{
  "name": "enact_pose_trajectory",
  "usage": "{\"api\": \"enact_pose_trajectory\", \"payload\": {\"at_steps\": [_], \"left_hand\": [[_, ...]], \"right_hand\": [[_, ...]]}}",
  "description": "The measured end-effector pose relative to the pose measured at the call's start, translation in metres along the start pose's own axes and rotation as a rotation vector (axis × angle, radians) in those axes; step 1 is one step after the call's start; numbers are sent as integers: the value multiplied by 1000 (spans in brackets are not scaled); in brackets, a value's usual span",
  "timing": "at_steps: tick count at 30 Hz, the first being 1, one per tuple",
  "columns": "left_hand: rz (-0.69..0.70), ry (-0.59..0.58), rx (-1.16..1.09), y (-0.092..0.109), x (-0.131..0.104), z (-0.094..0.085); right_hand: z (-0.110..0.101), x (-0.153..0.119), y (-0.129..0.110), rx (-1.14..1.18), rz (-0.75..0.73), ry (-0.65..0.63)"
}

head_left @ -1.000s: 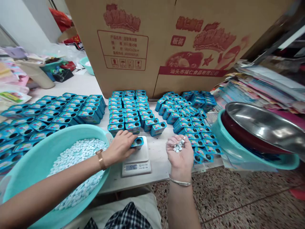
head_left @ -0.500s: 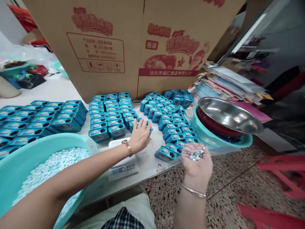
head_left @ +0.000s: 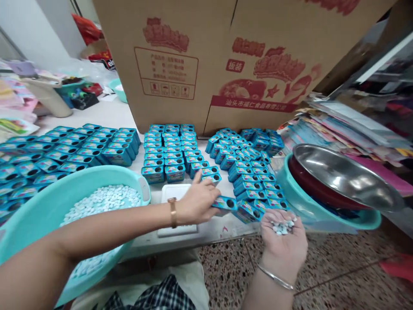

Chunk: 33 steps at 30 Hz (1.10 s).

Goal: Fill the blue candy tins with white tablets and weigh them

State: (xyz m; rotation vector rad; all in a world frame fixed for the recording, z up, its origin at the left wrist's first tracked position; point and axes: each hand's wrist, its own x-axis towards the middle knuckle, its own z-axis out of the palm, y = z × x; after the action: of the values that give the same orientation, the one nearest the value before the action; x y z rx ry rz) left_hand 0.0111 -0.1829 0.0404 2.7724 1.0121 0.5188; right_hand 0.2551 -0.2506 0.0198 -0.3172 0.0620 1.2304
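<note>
My left hand reaches across the scale, its fingers closed on a small blue box with a round dark hole in its top. The scale is partly hidden under my wrist, and its display is covered. My right hand is turned palm up and cupped around a small heap of pale candy tablets. Just left of it a tilted blue box stands at the front of the right-hand group of boxes. More boxes stand in rows beyond my left hand.
A turquoise tub with many pale tablets sits at the left, below further blue boxes. A large cardboard carton stands behind. At the right are a steel bowl on stacked basins and piles of printed sheets.
My left hand has moved from above the boxes towards the front and now grips one box. My right hand still cups the tablets. The view has swung left.
</note>
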Motion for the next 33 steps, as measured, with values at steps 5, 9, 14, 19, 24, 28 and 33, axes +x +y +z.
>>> {"api": "enact_pose_trajectory", "payload": {"at_steps": [5, 9, 14, 19, 24, 28, 33], "left_hand": [[-217, 135, 54, -49, -54, -43], [-322, 76, 108, -78, -82, -27], [-378, 106, -29, -81, -97, -21], [-402, 421, -260, -82, -111, -37], [-313, 650, -441, -84, -129, -25], [-306, 600, -475, -80, -135, -11], [-294, 555, -525, -79, -134, -9]], "right_hand": [[1, 4, 16, 6, 59, -12], [12, 8, 43, 24, 151, -46], [20, 9, 75, 13, 268, -18], [17, 10, 96, -37, 297, 28], [19, 15, 111, -68, 336, 43], [24, 16, 119, -67, 364, 27], [23, 18, 123, -81, 368, 31]]}}
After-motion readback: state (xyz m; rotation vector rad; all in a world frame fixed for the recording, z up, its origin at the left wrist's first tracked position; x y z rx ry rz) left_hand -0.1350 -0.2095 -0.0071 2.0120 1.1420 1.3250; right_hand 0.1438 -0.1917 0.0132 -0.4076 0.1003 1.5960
